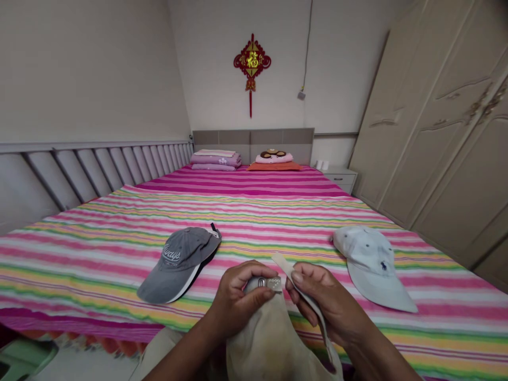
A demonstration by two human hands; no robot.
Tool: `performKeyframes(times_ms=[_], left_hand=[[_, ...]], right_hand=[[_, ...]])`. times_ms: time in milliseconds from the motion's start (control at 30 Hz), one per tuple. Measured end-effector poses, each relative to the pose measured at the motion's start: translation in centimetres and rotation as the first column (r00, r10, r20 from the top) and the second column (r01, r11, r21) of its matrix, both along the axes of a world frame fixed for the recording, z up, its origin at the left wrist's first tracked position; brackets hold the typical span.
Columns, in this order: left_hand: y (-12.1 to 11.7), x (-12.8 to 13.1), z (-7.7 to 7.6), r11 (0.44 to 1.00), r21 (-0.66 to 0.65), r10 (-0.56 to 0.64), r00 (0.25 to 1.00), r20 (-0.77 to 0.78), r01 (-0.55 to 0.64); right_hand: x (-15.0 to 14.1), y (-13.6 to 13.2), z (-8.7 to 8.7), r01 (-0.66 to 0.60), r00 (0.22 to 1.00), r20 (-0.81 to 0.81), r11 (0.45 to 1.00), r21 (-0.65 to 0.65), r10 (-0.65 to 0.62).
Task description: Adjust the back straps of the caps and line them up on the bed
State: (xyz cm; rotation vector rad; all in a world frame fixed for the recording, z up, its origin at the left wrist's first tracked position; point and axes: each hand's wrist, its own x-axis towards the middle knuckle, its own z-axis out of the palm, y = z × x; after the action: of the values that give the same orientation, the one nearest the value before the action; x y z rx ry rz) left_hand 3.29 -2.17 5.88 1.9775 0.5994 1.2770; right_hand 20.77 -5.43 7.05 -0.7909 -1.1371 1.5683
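A beige baseball cap [264,333] is held low in front of me, its back opening toward the bed. My left hand [242,299] is closed on the cap's edge beside a small metal buckle [262,282]. Between thumb and fingers, my right hand [317,293] pinches the loose adjusting strap [282,262], whose free end points up and left. Strap and buckle are apart. To the left lies a grey baseball cap [180,264] with white lettering. A white baseball cap [373,264] with a small dark logo rests on the right.
Striped bedding [254,222] covers the bed. Folded quilts [216,160] and a pink pillow stack [273,159] sit by the headboard [254,138]. A railing [99,169] runs along the left; a wardrobe [436,127] and nightstand [340,177] stand on the right. A green stool [27,357] is at lower left.
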Motion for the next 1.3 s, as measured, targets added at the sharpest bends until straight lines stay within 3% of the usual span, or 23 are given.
performKeyframes(times_ms=[167,300,433,767,900,1000,1133,1300], left_hand=[[-0.2,-0.1,-0.5,0.959,-0.276,-0.035,0.990,0.135,0.071],[-0.3,0.3,-0.4,0.904,-0.396,-0.039,0.954,0.296,0.160],[-0.3,0.6,0.0,0.886,-0.417,-0.032,0.926,0.376,0.200],[-0.1,0.6,-0.2,0.890,-0.404,-0.045,0.922,0.384,0.212],[0.0,0.5,-0.2,0.921,-0.351,-0.042,0.940,0.338,0.167],[0.2,0.2,-0.2,0.958,-0.268,-0.024,0.965,0.263,0.097],[0.3,-0.2,0.1,0.997,-0.073,0.002,0.991,0.130,0.008],[0.2,-0.4,0.9,0.982,0.186,0.030,1.000,0.003,-0.030]], right_hand=[[0.9,-0.1,0.2,-0.040,0.999,-0.010,0.999,-0.023,0.040],[1.3,-0.2,0.3,-0.083,0.997,0.003,0.995,-0.046,0.083],[1.3,-0.2,0.3,-0.096,0.995,0.036,0.994,-0.052,0.098],[0.7,0.5,-0.2,-0.146,0.988,0.038,0.986,-0.085,0.149],[0.6,0.6,-0.3,-0.140,0.989,0.040,0.987,-0.080,0.144],[0.9,0.7,0.1,-0.161,0.974,0.152,0.985,-0.057,0.168],[1.1,0.8,1.0,-0.179,0.940,0.291,0.984,-0.026,0.178],[1.1,0.8,1.9,-0.180,0.914,0.375,0.983,0.027,0.157]])
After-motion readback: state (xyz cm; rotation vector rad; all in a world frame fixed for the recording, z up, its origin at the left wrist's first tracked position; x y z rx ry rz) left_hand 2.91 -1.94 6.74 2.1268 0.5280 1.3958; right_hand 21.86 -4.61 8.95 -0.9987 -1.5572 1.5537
